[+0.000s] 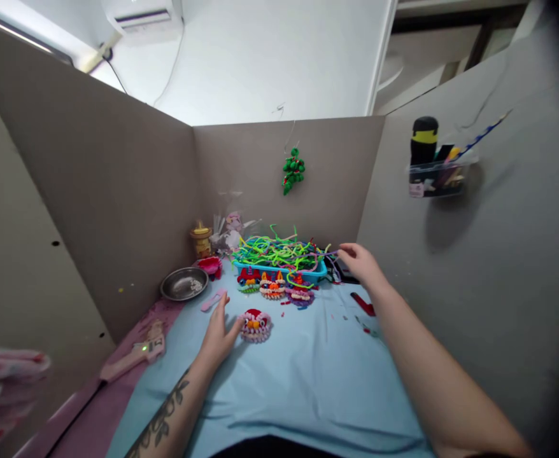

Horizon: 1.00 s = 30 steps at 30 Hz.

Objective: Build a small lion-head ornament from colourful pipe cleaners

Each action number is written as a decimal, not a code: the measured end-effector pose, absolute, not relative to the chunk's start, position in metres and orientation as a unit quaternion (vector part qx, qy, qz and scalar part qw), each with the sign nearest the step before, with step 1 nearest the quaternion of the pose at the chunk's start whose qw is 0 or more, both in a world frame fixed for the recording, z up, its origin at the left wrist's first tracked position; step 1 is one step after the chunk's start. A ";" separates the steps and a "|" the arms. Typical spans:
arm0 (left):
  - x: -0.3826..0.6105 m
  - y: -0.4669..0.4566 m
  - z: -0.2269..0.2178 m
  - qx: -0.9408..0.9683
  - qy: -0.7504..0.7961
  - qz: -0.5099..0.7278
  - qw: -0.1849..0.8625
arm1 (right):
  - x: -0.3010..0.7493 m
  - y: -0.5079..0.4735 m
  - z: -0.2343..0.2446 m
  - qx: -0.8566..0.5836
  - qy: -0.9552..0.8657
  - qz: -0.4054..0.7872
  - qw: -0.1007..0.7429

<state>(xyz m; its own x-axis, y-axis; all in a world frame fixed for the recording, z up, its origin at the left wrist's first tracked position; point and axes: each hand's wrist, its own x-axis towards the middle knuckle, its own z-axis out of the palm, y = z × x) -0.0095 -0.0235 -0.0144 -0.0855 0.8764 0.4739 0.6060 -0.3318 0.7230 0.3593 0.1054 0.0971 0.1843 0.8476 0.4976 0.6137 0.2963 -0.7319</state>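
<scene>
A round pipe-cleaner figure (255,326), red, pink and cream with eyes and an orange beak-like middle, sits on the blue cloth. Beside its left edge lies my left hand (218,337), fingers stretched out and thumb apart, the thumb at or very near the figure. My right hand (360,264) is raised at the right end of a blue basket (321,273) heaped with green, pink and other pipe cleaners (279,253). Its fingertips pinch a purple pipe cleaner (332,254) that runs back into the heap. Three similar figures (273,285) stand in front of the basket.
To the left are a metal bowl (184,284) with small pale pieces, a pink glue gun (141,353) and a pink flat tool (213,301). A red-handled tool (363,304) lies near my right forearm. Grey panels (279,210) enclose the table on three sides.
</scene>
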 end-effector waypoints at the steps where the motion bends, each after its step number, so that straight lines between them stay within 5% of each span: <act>1: -0.009 -0.023 -0.015 0.663 0.564 0.475 0.133 | 0.368 0.119 0.099 -0.605 -0.616 0.095 0.495; 5: -0.010 -0.021 -0.017 0.662 0.576 0.466 0.115 | 0.366 0.165 0.092 -0.646 -0.678 0.010 0.350; 15: -0.012 -0.020 -0.018 0.649 0.585 0.467 0.136 | 0.318 0.184 0.072 -0.662 -0.734 -0.040 0.144; 26: -0.012 -0.020 -0.018 0.617 0.595 0.486 0.171 | 0.350 0.167 0.143 -0.648 -0.696 -0.148 0.272; 30: -0.011 -0.022 -0.017 0.617 0.586 0.496 0.174 | 0.332 0.159 0.128 -0.614 -0.753 -0.142 0.189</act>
<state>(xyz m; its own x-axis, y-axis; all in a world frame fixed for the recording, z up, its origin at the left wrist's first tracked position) -0.0112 -0.0220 -0.0173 -0.1780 0.8959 0.4071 0.5503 -0.2523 0.7959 0.3321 0.1592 0.1277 -0.1741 0.8713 0.4588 0.9786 0.2048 -0.0176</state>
